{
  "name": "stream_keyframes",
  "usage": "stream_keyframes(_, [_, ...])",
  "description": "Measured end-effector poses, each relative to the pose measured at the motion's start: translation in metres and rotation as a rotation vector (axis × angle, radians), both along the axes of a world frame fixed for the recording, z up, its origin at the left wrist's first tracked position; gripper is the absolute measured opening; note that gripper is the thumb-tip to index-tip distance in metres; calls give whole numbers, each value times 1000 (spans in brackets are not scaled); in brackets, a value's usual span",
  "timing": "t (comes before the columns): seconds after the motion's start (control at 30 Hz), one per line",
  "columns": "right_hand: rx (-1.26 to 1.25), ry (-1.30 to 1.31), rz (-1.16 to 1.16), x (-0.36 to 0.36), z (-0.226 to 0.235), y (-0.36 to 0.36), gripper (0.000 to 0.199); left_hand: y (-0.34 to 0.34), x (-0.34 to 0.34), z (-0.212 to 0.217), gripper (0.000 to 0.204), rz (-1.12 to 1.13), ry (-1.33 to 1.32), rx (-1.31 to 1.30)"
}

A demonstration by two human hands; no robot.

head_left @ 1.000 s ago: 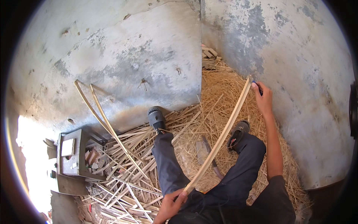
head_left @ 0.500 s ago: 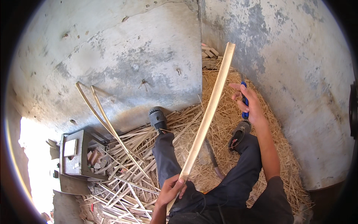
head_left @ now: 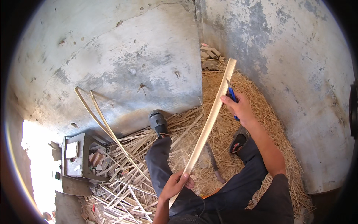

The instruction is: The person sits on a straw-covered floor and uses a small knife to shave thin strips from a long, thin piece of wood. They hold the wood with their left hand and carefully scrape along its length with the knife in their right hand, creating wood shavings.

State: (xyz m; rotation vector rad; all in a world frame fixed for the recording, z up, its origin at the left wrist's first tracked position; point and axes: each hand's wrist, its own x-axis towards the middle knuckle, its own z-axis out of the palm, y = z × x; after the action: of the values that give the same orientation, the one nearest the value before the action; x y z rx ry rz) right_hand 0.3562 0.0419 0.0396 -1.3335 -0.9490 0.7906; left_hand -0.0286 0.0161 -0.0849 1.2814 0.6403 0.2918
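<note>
In the head view, the left hand [head_left: 175,185] is closed around the lower part of a long pale strip [head_left: 205,130], which slants up and to the right between the person's legs, its far end in front of the wall corner. The right hand [head_left: 241,110] grips a blue-handled knife [head_left: 232,95], its thumb on the strip's upper part and the blade beside the strip's edge. Curly shavings [head_left: 268,138] cover the floor around the right shoe [head_left: 239,141]. Near the left shoe [head_left: 157,118] lies a heap of narrow strips [head_left: 128,198]. Two bent strips [head_left: 101,116] rise against the stained wall [head_left: 100,52], beside a dark box-like stand [head_left: 79,164].
</note>
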Motion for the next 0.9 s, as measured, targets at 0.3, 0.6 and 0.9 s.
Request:
stream_keyframes(0.3, [-1, -37, -44, 9, -13, -7, 29, 5, 21, 2, 46, 40, 40, -39])
stream_keyframes(0.6, [-3, -20, -73, 11, -12, -11, 29, 0, 25, -2, 52, 24, -18, -48])
stream_keyframes(0.9, [2, 108, -45, 17, -15, -14, 27, 14, 16, -5, 71, -109, -26, -137])
